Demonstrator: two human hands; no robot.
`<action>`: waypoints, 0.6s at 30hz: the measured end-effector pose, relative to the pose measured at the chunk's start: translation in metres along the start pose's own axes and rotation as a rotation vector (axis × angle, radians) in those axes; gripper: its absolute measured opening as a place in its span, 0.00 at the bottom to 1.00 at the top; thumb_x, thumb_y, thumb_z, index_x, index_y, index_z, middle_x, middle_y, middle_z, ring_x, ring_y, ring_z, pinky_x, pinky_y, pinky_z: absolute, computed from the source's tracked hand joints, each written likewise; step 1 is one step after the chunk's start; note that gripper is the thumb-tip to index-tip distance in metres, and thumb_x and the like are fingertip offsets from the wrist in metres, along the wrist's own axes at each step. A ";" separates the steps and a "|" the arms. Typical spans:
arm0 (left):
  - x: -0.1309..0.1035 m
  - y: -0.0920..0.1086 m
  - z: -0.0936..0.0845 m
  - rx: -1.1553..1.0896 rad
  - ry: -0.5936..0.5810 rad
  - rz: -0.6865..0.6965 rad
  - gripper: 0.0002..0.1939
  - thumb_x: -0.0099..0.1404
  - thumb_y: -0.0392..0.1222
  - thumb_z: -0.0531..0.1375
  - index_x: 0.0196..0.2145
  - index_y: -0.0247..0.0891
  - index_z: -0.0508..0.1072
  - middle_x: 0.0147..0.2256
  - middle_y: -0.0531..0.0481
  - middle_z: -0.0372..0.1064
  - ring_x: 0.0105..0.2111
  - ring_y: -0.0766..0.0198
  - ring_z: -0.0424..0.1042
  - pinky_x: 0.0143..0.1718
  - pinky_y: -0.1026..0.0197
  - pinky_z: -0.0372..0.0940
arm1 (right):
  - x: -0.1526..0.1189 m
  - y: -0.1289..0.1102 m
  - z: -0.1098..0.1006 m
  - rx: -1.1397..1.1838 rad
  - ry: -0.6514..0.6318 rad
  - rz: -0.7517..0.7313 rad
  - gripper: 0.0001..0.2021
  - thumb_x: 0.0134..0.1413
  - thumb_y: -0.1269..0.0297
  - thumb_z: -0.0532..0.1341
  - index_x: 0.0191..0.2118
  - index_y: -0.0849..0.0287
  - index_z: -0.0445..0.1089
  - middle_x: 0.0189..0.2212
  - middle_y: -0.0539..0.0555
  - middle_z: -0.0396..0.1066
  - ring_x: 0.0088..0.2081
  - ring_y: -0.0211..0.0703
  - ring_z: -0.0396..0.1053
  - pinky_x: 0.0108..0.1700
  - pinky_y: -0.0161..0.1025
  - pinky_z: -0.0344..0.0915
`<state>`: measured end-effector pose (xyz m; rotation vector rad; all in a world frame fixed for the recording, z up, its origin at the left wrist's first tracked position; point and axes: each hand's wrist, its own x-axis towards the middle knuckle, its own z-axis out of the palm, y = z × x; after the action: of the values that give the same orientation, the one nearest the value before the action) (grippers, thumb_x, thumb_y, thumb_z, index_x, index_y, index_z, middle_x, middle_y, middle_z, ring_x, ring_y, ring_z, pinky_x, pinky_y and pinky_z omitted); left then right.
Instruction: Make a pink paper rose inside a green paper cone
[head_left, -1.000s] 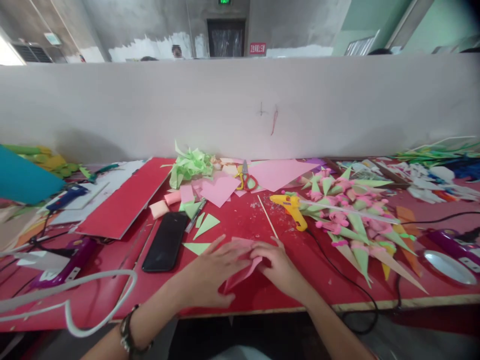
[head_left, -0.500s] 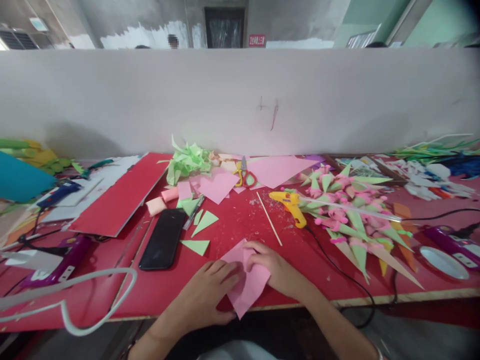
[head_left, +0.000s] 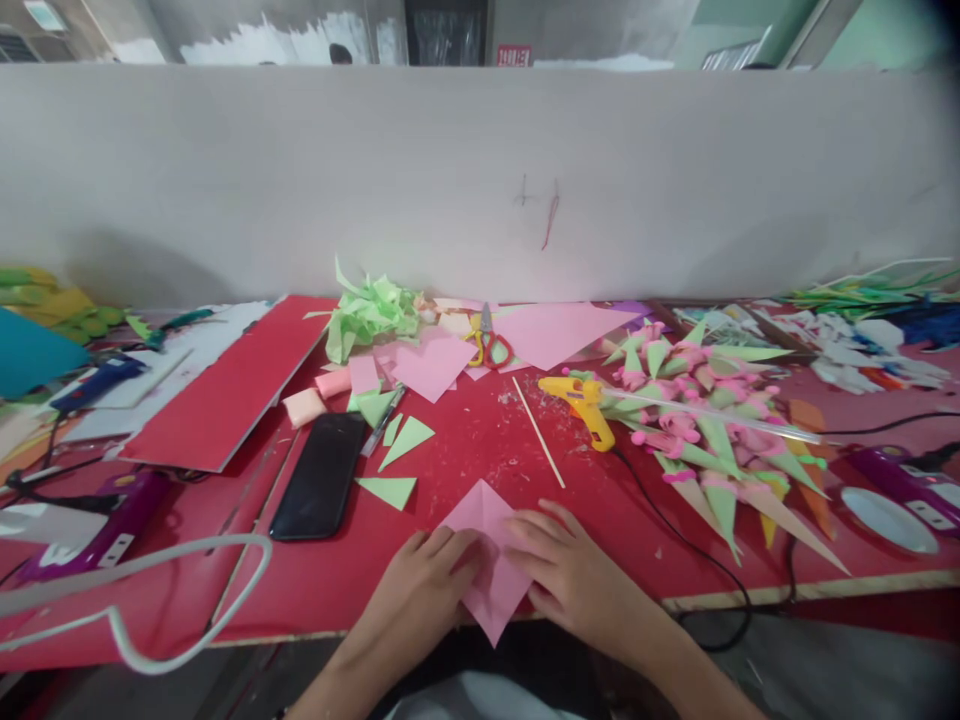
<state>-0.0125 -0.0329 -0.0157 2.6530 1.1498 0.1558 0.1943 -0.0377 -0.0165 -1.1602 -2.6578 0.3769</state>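
Observation:
A creased pink paper square (head_left: 493, 580) lies like a diamond at the table's front edge, its lower corner hanging past the edge. My left hand (head_left: 433, 580) is on its left side, fingers curled together on the paper. My right hand (head_left: 559, 570) rests on the right side with its fingers spread. Beyond the paper are a thin wooden stick (head_left: 538, 432) and a yellow glue gun (head_left: 585, 402). Green paper triangles (head_left: 407, 441) and a black phone (head_left: 318, 478) are to the left.
Pink and green paper flowers (head_left: 705, 420) are piled on the right. Scissors (head_left: 487, 340) rest on pink sheets at the back. A red board (head_left: 225, 385) and a looped white cable (head_left: 255, 575) occupy the left. A grey partition (head_left: 420, 180) stands behind.
The pink paper now lies flatter and more open. My right hand has moved from gripping its upper part to resting spread on its right side. The view has tilted slightly down.

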 end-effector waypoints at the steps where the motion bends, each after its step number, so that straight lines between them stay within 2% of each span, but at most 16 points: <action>1: -0.001 -0.003 0.001 -0.030 0.013 -0.008 0.16 0.57 0.37 0.55 0.45 0.42 0.63 0.44 0.51 0.65 0.39 0.61 0.64 0.39 0.60 0.61 | -0.001 -0.001 0.001 0.040 -0.001 0.026 0.16 0.50 0.70 0.54 0.47 0.58 0.64 0.48 0.56 0.63 0.50 0.45 0.57 0.53 0.46 0.52; 3: -0.004 -0.008 0.003 -0.101 0.038 -0.031 0.17 0.58 0.34 0.54 0.46 0.42 0.63 0.44 0.51 0.65 0.40 0.63 0.64 0.39 0.61 0.62 | -0.002 -0.002 0.003 0.135 0.010 0.084 0.15 0.50 0.70 0.54 0.46 0.59 0.65 0.45 0.56 0.65 0.46 0.43 0.60 0.48 0.41 0.58; 6: -0.009 -0.015 0.005 -0.188 0.084 -0.080 0.17 0.59 0.32 0.52 0.45 0.43 0.64 0.43 0.52 0.65 0.41 0.65 0.64 0.41 0.64 0.62 | 0.001 -0.002 0.005 0.274 0.052 0.133 0.12 0.53 0.68 0.53 0.42 0.58 0.67 0.41 0.55 0.66 0.42 0.40 0.62 0.45 0.37 0.60; 11: -0.011 -0.020 0.007 -0.199 0.143 -0.157 0.11 0.62 0.37 0.50 0.41 0.43 0.68 0.39 0.52 0.67 0.37 0.66 0.66 0.38 0.65 0.63 | 0.009 0.000 0.006 0.361 0.101 0.207 0.10 0.55 0.68 0.51 0.35 0.57 0.70 0.35 0.53 0.67 0.38 0.37 0.64 0.42 0.35 0.61; 18: -0.014 -0.019 0.005 -0.037 0.098 -0.047 0.16 0.59 0.33 0.53 0.45 0.44 0.65 0.39 0.51 0.67 0.37 0.61 0.64 0.38 0.59 0.62 | 0.001 0.001 0.012 0.326 0.073 0.176 0.17 0.47 0.78 0.53 0.41 0.54 0.69 0.41 0.53 0.65 0.43 0.40 0.61 0.46 0.37 0.59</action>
<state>-0.0345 -0.0318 -0.0256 2.6096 1.2259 0.2989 0.1912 -0.0384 -0.0279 -1.2725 -2.3254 0.7514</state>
